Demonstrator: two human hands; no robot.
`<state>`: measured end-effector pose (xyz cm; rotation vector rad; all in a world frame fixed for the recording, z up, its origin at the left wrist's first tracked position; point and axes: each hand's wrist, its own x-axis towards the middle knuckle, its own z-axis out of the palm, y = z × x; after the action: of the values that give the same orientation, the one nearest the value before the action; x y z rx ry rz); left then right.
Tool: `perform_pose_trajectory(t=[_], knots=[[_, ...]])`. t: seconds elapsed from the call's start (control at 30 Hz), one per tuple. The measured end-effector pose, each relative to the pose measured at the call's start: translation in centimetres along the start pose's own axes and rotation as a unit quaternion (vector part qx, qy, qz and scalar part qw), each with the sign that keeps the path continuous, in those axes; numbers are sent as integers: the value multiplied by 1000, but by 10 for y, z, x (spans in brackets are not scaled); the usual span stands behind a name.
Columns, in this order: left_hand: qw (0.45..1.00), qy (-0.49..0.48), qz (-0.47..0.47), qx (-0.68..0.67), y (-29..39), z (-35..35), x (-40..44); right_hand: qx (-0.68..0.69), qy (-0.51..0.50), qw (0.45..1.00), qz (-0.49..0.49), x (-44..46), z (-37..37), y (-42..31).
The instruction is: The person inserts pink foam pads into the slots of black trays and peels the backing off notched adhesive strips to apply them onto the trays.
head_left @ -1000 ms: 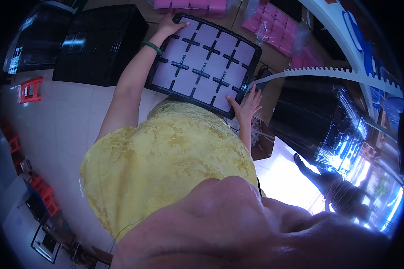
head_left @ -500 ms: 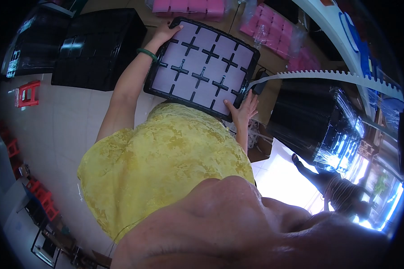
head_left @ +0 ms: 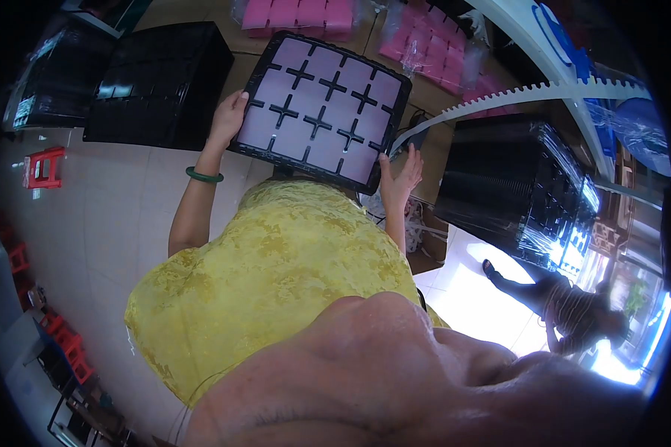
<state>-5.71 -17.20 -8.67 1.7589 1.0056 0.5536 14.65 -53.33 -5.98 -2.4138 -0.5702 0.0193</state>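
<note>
A black plastic tray (head_left: pixel 319 124) lies tilted in front of my yellow top, its divided sections filled with flat lilac-pink pieces. At the tray's left edge, my left hand (head_left: pixel 230 119) has its fingers closed on the rim; a green bangle (head_left: pixel 204 175) circles that wrist. Beside the lower right corner is my right hand (head_left: pixel 400 177), fingers stretched out and thumb against the tray's side. A pale toothed strip (head_left: pixel 499 95) runs from near that corner toward the upper right.
Black tray stacks stand at the left (head_left: pixel 156 86) and right (head_left: pixel 492 186). Bagged pink pieces (head_left: pixel 298 18) rest on brown cardboard beyond the tray, with another pink bundle (head_left: pixel 429 48) to the right. A red stool (head_left: pixel 45 167) stands on the floor. Another person (head_left: pixel 574 309) is at lower right.
My left hand has slid down from the tray's upper left corner to the middle of its left edge. The tray appears slightly further left. My right thumb has shifted from the tray's face to its side.
</note>
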Motion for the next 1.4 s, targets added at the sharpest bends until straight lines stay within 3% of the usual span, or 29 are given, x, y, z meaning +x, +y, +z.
perform_pose_trajectory(t=[0.03, 0.13, 0.2, 0.27, 0.33, 0.37, 0.43, 0.47, 0.53, 0.57, 0.6, 0.63, 0.67, 0.73, 0.87, 1.07, 1.23, 1.3, 1.37, 1.4], knots=[[1000, -11, 0, -6, 22, -10, -6, 6, -2, 1000, -11, 2, -1, -7], [955, -125, -63, -262, 60, -49, -2, 33, -5, 998, -48, 6, -10, -29], [959, -109, 20, -260, 132, -93, -17, 49, -1, 996, -75, 10, -20, -38], [966, -65, 144, -206, 195, -163, -37, 60, 9, 993, -97, 9, -30, -44], [977, 48, 193, -81, 282, -212, -90, 60, 10, 993, -104, 7, -35, -42], [974, 65, 198, -90, 290, -253, -83, 59, 7, 993, -105, 5, -35, -37], [964, 123, 233, -25, 307, -268, -98, 49, 22, 993, -107, 0, -35, -36], [951, 164, 259, 49, 337, -228, -132, 58, 6, 994, -95, -2, -33, -32], [905, 256, 335, 53, 308, -217, -109, 75, -24, 994, -71, -6, -26, -23], [909, 271, 248, 196, 301, -213, -100, 80, -33, 994, -67, -7, -24, -20], [857, 255, 319, 316, 271, -206, -87, 85, -42, 994, -63, -10, -23, -20], [784, 320, 264, 461, 211, -200, -43, 90, -50, 993, -58, -11, -22, -20], [807, 315, 320, 384, 184, -178, -26, 94, -49, 992, -65, -10, -22, -20], [791, 320, 277, 442, 116, -148, 7, 100, -45, 991, -74, -10, -22, -19], [832, 276, 196, 439, 11, -113, 33, 103, -35, 991, -80, 4, -31, -16], [864, 244, 128, 422, 15, -105, 0, 121, 65, 987, -87, 51, -36, 9], [845, 207, 136, 474, 12, -109, -10, 72, 179, 980, -40, 127, -14, 44], [836, 184, 137, 499, 23, -95, -10, 91, 173, 981, -15, 155, -7, 56], [866, 184, 178, 431, 38, -65, -17, 132, 152, 979, -36, 174, -5, 70], [874, 182, 209, 400, 43, -47, -20, 223, 127, 966, -31, 181, 2, 83]])
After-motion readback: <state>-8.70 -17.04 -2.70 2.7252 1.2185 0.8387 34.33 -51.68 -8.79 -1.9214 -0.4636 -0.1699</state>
